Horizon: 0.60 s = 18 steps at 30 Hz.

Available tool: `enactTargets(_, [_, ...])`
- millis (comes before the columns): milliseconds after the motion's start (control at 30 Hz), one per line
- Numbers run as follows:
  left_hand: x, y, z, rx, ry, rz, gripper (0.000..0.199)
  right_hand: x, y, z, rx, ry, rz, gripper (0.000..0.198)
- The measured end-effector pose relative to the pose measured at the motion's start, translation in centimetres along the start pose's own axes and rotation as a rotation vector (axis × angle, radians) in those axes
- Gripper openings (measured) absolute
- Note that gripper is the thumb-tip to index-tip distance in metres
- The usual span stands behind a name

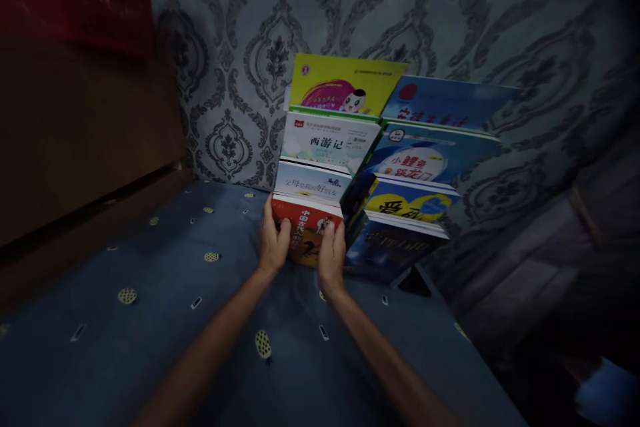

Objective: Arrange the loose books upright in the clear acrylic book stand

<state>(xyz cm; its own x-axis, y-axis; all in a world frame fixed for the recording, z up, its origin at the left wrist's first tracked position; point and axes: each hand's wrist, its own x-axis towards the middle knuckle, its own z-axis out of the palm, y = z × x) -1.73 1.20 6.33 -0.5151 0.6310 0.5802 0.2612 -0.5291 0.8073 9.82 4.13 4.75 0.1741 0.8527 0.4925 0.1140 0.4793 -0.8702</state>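
Note:
Both my hands grip the sides of a red and orange book [305, 230] at the front of the left row of upright books. My left hand [273, 240] has its thumb on the cover and its fingers round the left edge. On the right edge, my right hand [331, 253] does the same. Behind the red book rise a pale blue book [313, 180], a white and green book [330, 141] and a yellow book [345, 83]. Close by on the right, the second row starts with a dark blue book [395, 250].
Behind the books stands a damask-patterned wall [277, 53]. A blue cloth [165, 340] with pineapple prints covers the surface. At left are a brown box-like piece [85, 140] and a red basket [75, 0]. A dark flat object [415, 281] lies by the right row.

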Motion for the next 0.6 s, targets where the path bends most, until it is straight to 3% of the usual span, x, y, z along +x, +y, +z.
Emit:
enactTargets(333, [0.3,-1.0,-0.6,0.002,-0.050,-0.023,0.065,0.3,0.7,0.3,-0.012,0.034,-0.022,0.064])
enactTargets(600, [1.4,-0.7,-1.2,-0.089,-0.111,-0.027,0.073,2.1,-0.8,-0.4,0.015,0.054,-0.028,0.068])
